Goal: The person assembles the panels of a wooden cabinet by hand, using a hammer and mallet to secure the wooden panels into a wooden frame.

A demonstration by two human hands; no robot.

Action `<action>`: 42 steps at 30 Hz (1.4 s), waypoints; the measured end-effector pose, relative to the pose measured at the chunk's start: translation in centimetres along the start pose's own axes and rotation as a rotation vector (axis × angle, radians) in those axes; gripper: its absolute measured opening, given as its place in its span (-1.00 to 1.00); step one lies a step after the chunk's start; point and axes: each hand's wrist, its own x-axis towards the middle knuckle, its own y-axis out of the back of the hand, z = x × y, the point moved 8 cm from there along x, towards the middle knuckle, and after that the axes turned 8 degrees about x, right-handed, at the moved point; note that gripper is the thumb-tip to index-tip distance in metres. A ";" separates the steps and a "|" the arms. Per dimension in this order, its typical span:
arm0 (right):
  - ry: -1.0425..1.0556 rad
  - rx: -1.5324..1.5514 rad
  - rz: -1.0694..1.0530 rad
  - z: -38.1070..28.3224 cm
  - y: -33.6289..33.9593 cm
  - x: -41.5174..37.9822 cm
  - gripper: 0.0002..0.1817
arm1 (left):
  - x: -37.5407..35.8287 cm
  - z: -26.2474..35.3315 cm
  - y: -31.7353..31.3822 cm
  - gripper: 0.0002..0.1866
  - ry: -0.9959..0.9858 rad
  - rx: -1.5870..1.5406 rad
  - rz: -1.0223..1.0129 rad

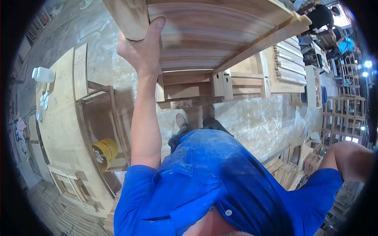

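Gripping a post (130, 19) of a slatted wooden piece (204, 35), your left hand (139, 53) is pressing its thumb against the wood; how its hidden fingers are sitting, you cannot tell. The piece is slanting above the floor (252, 114) before you. Your right hand is lying out of view. Leftward, a table (59, 110) is bearing a white bottle (44, 74).

One bare left hand (141, 53), one large grooved pale-wood panel (212, 33), one white plastic jug (44, 74) and one yellow plastic bucket (107, 152) can be counted. Two feet (180, 119) and one round white shirt button (228, 212) are shown. At least two other people (321, 17) are seen; stacked pale wooden slats (289, 65) cannot be counted.
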 end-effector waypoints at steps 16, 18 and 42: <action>-0.487 0.346 0.141 12.1 -10.4 -11.9 -0.21 | -0.8 -2.7 3.6 -0.66 0.009 0.217 -0.237; -0.772 0.656 -0.083 16.2 -18.3 -15.0 -0.17 | -1.2 -2.6 6.8 -0.48 -0.054 0.239 -0.213; -1.514 0.578 0.286 59.5 -29.0 -25.3 -0.31 | -30.7 1.8 -12.0 -0.83 0.254 0.289 -0.651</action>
